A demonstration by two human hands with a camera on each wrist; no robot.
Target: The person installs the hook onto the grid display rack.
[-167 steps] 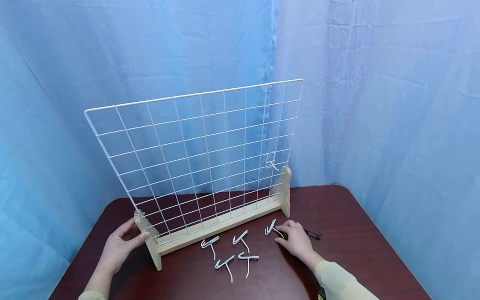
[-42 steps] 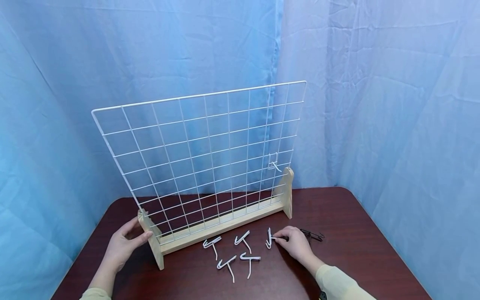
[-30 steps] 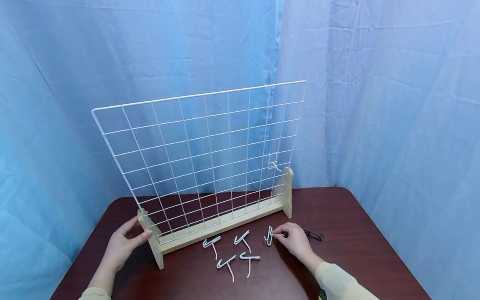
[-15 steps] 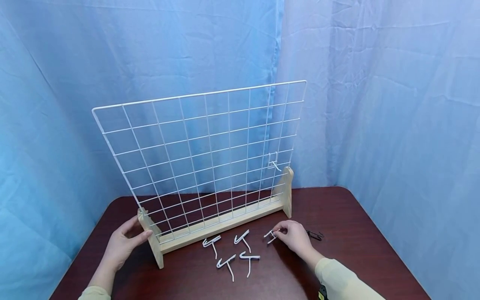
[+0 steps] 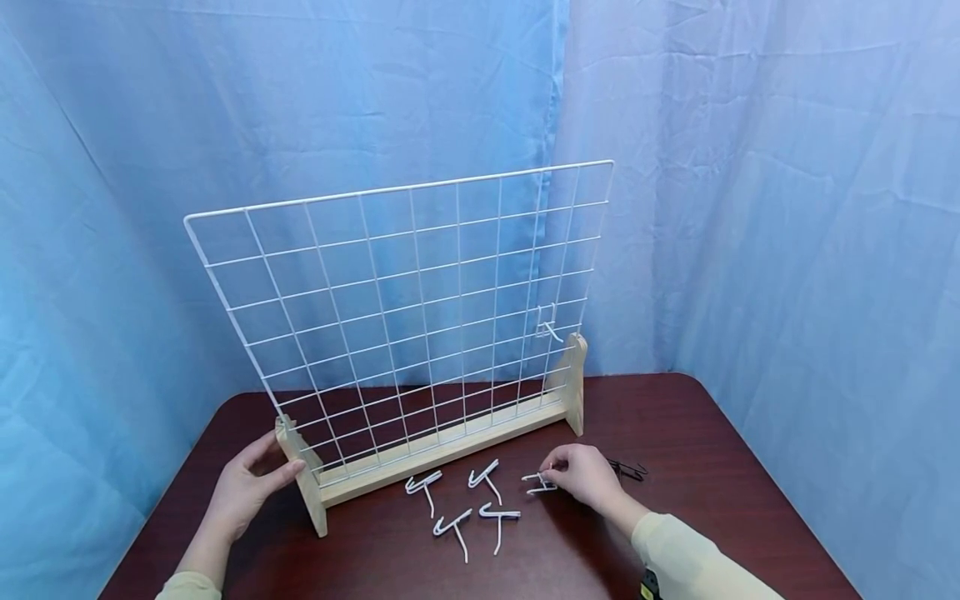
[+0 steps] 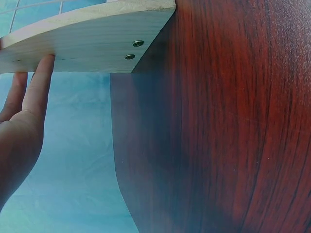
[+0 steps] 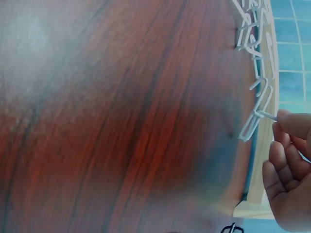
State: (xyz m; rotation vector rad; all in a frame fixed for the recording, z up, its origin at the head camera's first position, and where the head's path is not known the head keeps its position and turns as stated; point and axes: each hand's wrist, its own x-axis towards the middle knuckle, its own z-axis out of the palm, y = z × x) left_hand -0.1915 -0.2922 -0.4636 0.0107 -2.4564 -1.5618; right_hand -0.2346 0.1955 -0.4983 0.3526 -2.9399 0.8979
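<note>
My right hand [image 5: 588,475] pinches a white wire hook [image 7: 263,99] by its prong, thumb against fingertips. The hook's two-legged backing points left, low over the table. At the left, my left hand [image 5: 236,492] grips the pale wooden upright [image 5: 303,492] of a stand, thumb towards the front edge; some fingers are hidden behind it. In the left wrist view one of my fingertips [image 6: 47,60] touches the upright's outer face. The stand bears a white wire grid [image 5: 457,182], tilted back. Another white hook [image 5: 552,333] hangs on the grid's lower right.
Several loose white hooks [image 5: 495,514] lie on the dark red table [image 5: 645,408] in front of the stand. Black wire pieces [image 5: 632,472] lie just beyond my right hand, partly hidden by it. Blue curtains [image 5: 795,250] enclose the back and sides.
My right hand has lifted the rightmost white hook and turned it, so its backing went from upright to lying flatter. My left hand stays on the upright.
</note>
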